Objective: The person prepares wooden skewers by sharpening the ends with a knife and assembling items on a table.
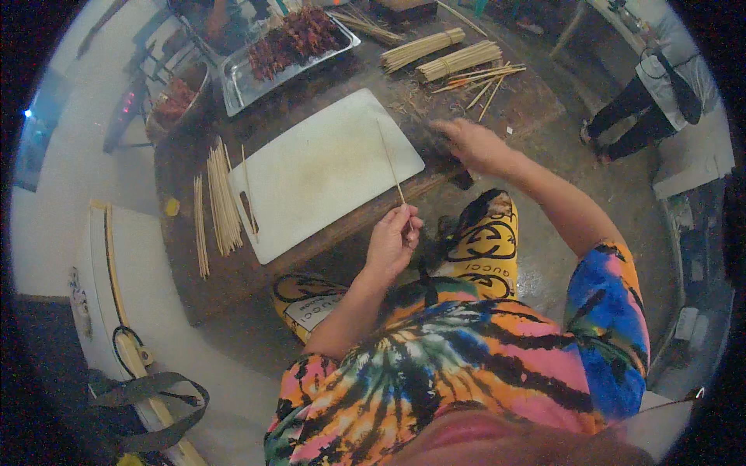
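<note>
My left hand [393,239] grips the lower end of a thin bamboo skewer [389,154], which points away from me over the right end of a white plastic cutting board [326,172]. Off the board's right edge, my right hand [472,143] is raised with its fingers curled. Motion blur and a dark patch by its fingertips hide whether it holds anything. Loose skewers [221,198] lie side by side left of the board. One more skewer [247,186] rests along the board's left edge, over the handle slot.
A metal tray [239,87] of skewered meat stands at the back of the wooden table [303,247]. Tied skewer bundles [460,59] and scattered sticks [492,87] lie at the back right. A bowl of raw meat [175,99] is at the left. Another person's legs [632,122] show at far right.
</note>
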### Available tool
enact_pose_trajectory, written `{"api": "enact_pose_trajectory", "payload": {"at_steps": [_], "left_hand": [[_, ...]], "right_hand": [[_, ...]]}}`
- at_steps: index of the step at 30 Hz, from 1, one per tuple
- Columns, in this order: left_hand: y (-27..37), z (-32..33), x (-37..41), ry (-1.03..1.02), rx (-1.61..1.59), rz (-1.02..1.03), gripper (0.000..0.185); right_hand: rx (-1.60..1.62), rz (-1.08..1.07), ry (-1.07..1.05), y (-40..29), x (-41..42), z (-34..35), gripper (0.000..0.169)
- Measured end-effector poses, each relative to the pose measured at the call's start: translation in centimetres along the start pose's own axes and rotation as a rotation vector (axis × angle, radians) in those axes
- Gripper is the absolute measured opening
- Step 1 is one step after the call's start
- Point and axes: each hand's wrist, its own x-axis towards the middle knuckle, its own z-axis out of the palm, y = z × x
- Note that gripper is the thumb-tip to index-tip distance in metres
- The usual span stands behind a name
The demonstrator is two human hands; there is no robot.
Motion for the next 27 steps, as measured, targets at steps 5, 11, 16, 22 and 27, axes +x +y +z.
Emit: {"api": "enact_pose_trajectory", "payload": {"at_steps": [5, 11, 16, 22, 27], "left_hand": [[0.1, 0.6, 0.5, 0.027, -0.215, -0.115, 0.017], [0.0, 0.2, 0.8, 0.022, -0.277, -0.126, 0.016], [0.0, 0.2, 0.8, 0.004, -0.26, -0.123, 0.016], [0.1, 0.7, 0.7, 0.05, -0.252, -0.115, 0.016], [0.1, 1.0, 0.6, 0.088, -0.247, -0.09, 0.015]], "right_hand": [[-0.302, -0.091, -0.325, -2.3, -3.9, -0.5, 0.041], [-0.299, -0.05, -0.364, -3.4, -3.5, -0.6, 0.041], [-0.351, -0.014, -0.316, -3.1, -1.6, -0.2, 0.042], [-0.342, -0.011, -0.269, -2.9, 0.3, -0.2, 0.04], [-0.384, -0.011, -0.27, -2.7, 2.1, 0.5, 0.041]]}}
